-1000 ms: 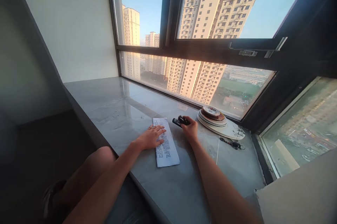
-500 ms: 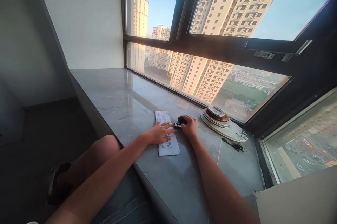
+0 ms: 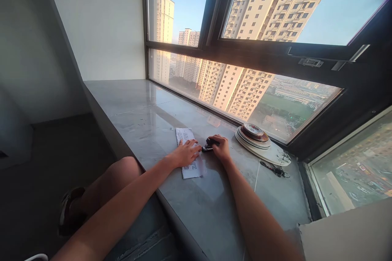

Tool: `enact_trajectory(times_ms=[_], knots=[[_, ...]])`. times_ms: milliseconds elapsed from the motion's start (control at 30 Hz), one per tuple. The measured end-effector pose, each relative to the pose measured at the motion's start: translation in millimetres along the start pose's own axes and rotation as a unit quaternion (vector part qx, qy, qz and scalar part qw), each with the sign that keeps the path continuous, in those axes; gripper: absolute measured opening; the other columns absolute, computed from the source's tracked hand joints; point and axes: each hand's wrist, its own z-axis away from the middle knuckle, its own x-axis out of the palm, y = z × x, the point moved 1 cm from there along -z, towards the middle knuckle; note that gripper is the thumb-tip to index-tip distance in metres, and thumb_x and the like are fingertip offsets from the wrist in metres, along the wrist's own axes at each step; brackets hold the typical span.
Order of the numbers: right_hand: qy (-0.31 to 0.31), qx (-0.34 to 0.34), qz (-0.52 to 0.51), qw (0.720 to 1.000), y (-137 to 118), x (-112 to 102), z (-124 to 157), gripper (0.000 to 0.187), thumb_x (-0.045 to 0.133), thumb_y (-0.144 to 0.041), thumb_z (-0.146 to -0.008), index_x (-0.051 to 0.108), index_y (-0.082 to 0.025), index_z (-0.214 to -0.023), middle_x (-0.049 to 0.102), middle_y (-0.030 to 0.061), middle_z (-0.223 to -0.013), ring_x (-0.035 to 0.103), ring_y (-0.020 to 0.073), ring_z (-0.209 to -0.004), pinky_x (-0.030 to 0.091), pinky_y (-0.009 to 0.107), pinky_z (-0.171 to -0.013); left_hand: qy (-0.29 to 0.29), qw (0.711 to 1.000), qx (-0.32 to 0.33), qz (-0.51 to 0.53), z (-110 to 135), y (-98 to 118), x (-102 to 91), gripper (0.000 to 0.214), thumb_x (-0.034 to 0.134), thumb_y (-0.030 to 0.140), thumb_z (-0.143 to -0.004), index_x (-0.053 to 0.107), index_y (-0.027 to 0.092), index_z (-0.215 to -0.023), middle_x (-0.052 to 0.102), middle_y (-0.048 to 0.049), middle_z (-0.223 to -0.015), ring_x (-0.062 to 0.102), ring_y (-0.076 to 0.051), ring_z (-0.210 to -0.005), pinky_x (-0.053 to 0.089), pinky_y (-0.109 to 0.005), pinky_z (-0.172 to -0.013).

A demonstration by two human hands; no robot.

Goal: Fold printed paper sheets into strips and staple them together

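Note:
A folded sheet of printed paper [image 3: 190,171] lies on the grey stone sill. Across its middle rests my left hand [image 3: 185,153], palm down with the fingers spread. My right hand [image 3: 221,147] is wrapped round a small black stapler [image 3: 208,145], which stands on the sill just right of the paper. The stapler's front points at the left fingertips, and a small gap shows between it and the paper's edge. Part of the stapler is hidden by the right fingers.
To the right stand stacked plates [image 3: 269,152] with a brown-rimmed round dial [image 3: 255,129] on top. Dark sunglasses [image 3: 277,170] lie in front of them. A dark-framed window [image 3: 245,54] runs behind the sill [image 3: 122,103]. My bent knee [image 3: 125,171] is at the sill's left edge.
The paper has slid a little to the left under my left hand, away from the stapler. My right hand keeps hold of the stapler in nearly the same place.

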Motion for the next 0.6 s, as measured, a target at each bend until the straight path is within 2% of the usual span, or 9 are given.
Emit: enact_trajectory(times_ms=[133,267,333,433,500,600], knots=[[-0.016,-0.033,-0.028,0.999,-4.0,-0.6,1.5,0.042,0.046,-0.013,-0.061,0.078,-0.021,-0.086,0.076,0.0053,-0.085,0.067,0.0233,-0.084,0.048,0.036,-0.087,0.011,1.0,-0.016,-0.012,-4.1,1.3,3.6,0.033,0.041,0.032,-0.104,0.054,0.026,-0.133,0.048,-0.0152,-0.149,0.047,-0.036,-0.134,0.037,-0.07,-0.11],[-0.018,-0.058,-0.063,0.996,-8.2,-1.7,2.2,0.039,0.047,-0.012,-0.065,0.078,-0.021,-0.087,0.076,0.0047,-0.085,0.067,0.0232,-0.082,0.048,0.037,-0.086,0.035,0.999,-0.021,-0.019,-4.6,-1.3,-1.4,0.027,0.048,0.029,-0.101,0.054,0.026,-0.128,0.053,-0.0114,-0.144,0.052,-0.031,-0.13,0.039,-0.061,-0.112],[-0.018,-0.054,-0.073,0.996,-10.3,-2.5,2.3,0.035,0.046,-0.012,-0.072,0.078,-0.021,-0.085,0.076,0.0049,-0.084,0.067,0.0226,-0.081,0.048,0.036,-0.084,0.037,0.999,0.006,0.002,-2.7,-5.2,-7.1,0.023,0.046,0.027,-0.102,0.058,0.026,-0.121,0.058,-0.0086,-0.138,0.057,-0.027,-0.124,0.041,-0.053,-0.112],[-0.018,-0.037,-0.076,0.996,-14.3,-2.6,1.9,0.031,0.046,-0.02,-0.088,0.075,-0.021,-0.081,0.074,0.0051,-0.08,0.066,0.0216,-0.077,0.047,0.036,-0.081,-0.001,0.997,0.073,0.04,1.5,-11.1,-14.6,0.021,0.046,0.028,-0.103,0.062,0.028,-0.117,0.063,-0.0039,-0.132,0.062,-0.021,-0.117,0.04,-0.043,-0.113],[-0.01,-0.028,-0.067,0.997,-17.4,-1.8,1.5,0.036,0.045,-0.029,-0.097,0.073,-0.021,-0.076,0.071,0.0044,-0.073,0.064,0.0204,-0.073,0.046,0.035,-0.079,-0.027,0.994,0.094,0.043,3.4,-13.1,-16.5,0.024,0.051,0.032,-0.102,0.062,0.03,-0.123,0.063,-0.0032,-0.135,0.062,-0.022,-0.119,0.038,-0.043,-0.115],[0.003,-0.021,-0.048,0.999,-20.6,0.3,1.2,0.047,0.044,-0.041,-0.103,0.067,-0.021,-0.067,0.065,0.0033,-0.066,0.06,0.0186,-0.067,0.044,0.034,-0.077,-0.036,0.996,0.077,0.015,3.6,-12.8,-14.6,0.034,0.055,0.038,-0.1,0.058,0.03,-0.133,0.059,-0.0053,-0.144,0.058,-0.024,-0.128,0.038,-0.045,-0.116]])
